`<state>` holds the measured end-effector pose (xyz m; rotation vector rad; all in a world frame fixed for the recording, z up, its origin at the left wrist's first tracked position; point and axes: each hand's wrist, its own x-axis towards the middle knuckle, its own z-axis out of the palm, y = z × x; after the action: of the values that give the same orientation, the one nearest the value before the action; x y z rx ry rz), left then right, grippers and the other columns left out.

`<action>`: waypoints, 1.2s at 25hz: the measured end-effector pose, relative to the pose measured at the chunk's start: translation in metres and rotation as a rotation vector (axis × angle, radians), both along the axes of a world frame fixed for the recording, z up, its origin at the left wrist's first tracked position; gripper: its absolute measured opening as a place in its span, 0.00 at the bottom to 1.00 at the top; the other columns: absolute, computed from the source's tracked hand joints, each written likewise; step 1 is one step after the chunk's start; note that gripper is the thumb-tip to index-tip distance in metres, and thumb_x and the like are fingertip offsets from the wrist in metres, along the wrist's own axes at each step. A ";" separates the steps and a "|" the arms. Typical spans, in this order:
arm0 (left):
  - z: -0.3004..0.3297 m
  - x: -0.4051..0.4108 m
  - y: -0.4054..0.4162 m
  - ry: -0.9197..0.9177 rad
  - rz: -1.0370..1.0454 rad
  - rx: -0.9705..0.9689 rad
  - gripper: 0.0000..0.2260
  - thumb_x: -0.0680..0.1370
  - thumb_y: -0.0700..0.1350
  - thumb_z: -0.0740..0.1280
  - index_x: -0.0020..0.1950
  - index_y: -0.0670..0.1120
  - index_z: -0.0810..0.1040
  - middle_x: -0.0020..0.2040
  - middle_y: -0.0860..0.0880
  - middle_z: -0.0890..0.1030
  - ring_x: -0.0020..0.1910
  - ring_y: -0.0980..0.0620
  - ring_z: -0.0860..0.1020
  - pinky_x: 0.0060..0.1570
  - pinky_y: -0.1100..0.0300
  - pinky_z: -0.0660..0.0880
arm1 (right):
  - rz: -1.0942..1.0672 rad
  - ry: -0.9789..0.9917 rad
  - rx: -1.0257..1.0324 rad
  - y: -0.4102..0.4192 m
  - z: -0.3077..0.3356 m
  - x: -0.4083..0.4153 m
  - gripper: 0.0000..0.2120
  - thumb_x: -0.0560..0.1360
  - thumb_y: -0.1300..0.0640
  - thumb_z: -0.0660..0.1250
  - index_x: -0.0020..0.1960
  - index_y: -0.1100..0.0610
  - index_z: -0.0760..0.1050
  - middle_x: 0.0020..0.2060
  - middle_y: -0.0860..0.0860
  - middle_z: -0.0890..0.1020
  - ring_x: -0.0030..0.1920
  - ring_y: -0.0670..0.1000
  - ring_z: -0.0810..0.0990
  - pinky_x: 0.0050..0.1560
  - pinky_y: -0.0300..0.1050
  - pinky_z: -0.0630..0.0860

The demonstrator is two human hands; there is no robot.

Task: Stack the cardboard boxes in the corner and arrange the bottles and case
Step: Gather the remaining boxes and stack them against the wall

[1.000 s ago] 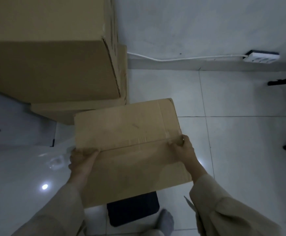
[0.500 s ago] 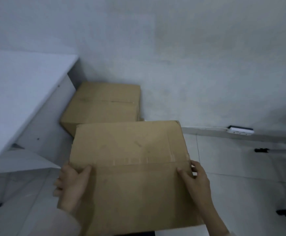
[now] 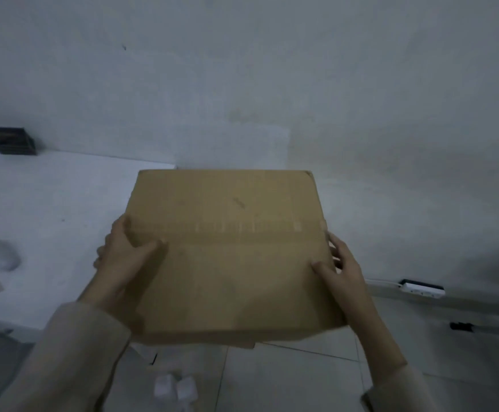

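Grey wall [image 3: 272, 84] now fills the view where floor tiles did a second ago. Against it the cardboard box [image 3: 227, 251] has risen to white tabletop [image 3: 64, 218] height, likely heading onto the corner stack, left hand [image 3: 123, 257] and right hand [image 3: 341, 269] clamped on its sides.

A plain tan cardboard box [image 3: 227, 254] shows against a grey-white wall [image 3: 272, 84], beside beige sleeves [image 3: 75, 352].
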<state>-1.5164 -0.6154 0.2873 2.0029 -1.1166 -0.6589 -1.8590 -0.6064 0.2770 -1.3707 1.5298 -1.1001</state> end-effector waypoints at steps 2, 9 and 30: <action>-0.004 0.018 -0.038 0.061 -0.110 -0.033 0.40 0.55 0.63 0.72 0.66 0.57 0.67 0.69 0.45 0.71 0.65 0.40 0.71 0.65 0.42 0.69 | 0.085 -0.039 0.043 -0.027 0.000 0.013 0.32 0.74 0.59 0.66 0.72 0.45 0.56 0.63 0.45 0.68 0.60 0.48 0.70 0.56 0.46 0.71; -0.022 0.067 -0.159 -0.093 -0.419 0.056 0.45 0.57 0.68 0.68 0.71 0.53 0.64 0.77 0.48 0.56 0.74 0.43 0.58 0.73 0.44 0.57 | 0.058 0.014 0.147 -0.137 -0.015 0.055 0.29 0.73 0.62 0.66 0.72 0.50 0.62 0.71 0.51 0.66 0.67 0.53 0.68 0.68 0.52 0.68; -0.107 0.037 -0.164 -0.407 -0.361 -0.373 0.33 0.75 0.62 0.52 0.75 0.52 0.47 0.77 0.39 0.41 0.75 0.45 0.35 0.72 0.45 0.39 | -0.489 -0.260 -0.365 -0.189 -0.059 0.148 0.16 0.78 0.50 0.57 0.62 0.57 0.68 0.59 0.51 0.74 0.61 0.49 0.73 0.56 0.34 0.72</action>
<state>-1.4798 -0.7790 0.1799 1.6623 -1.7288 -0.1875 -1.7108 -0.7951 0.2180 -1.0397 1.5581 -1.8579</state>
